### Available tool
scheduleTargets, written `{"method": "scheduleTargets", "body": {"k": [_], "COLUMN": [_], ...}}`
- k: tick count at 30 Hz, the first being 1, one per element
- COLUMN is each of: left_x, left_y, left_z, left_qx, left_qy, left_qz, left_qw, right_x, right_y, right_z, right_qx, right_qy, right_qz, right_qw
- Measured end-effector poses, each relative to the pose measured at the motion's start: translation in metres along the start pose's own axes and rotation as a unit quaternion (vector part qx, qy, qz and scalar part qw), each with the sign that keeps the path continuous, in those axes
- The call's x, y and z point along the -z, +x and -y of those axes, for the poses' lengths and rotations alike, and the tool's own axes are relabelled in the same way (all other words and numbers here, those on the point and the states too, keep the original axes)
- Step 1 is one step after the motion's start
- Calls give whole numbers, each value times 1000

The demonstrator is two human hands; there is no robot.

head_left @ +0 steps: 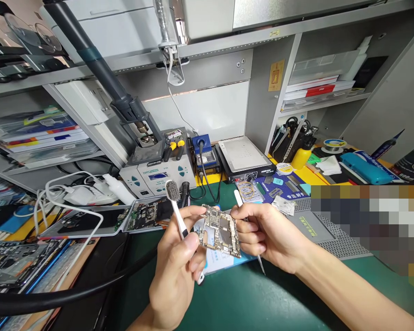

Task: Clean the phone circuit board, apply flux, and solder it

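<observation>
Board (224,230) aloft between hands, above mat (272,294); left hand (177,259) grips brush (178,212) plus board's edge; right hand (262,225), fingers curled, grips opposite edge and pointed tool (261,265) – shared grips risk a drop; twisting could scrape parts.

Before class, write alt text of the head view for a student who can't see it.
A left hand and a right hand hold a circuit board over a green surface; the left also grips a brush, the right a pointed tool.
</observation>
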State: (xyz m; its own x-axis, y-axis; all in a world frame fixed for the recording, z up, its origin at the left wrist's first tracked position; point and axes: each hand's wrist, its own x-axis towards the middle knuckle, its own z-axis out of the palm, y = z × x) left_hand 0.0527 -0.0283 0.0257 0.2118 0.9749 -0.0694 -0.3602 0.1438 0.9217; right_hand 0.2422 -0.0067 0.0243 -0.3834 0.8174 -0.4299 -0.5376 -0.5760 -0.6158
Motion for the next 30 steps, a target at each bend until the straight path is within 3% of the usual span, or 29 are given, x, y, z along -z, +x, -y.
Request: {"method": "scheduleTargets", "body": {"k": [7,18,23,30], "left_x": [-7,-7,-8,-10], "left_y": [-3,1,2,-3], "left_z": [-4,0,2,4], "left_qx": [2,-43,-51,-82], "left_qy": [-2,28,56,69], "left_qz": [-32,-12,-45,-20], "left_qw": [999,999,996,994], "right_x": [0,1,1,-2], "right_y": [0,0,0,0], "right_z": [0,1,1,0], "right_qx": [-2,-20,-27,-36], "right_qy": [7,25,27,16], "right_qz": [4,23,24,19], "right_qw": [1000,999,999,999]}}
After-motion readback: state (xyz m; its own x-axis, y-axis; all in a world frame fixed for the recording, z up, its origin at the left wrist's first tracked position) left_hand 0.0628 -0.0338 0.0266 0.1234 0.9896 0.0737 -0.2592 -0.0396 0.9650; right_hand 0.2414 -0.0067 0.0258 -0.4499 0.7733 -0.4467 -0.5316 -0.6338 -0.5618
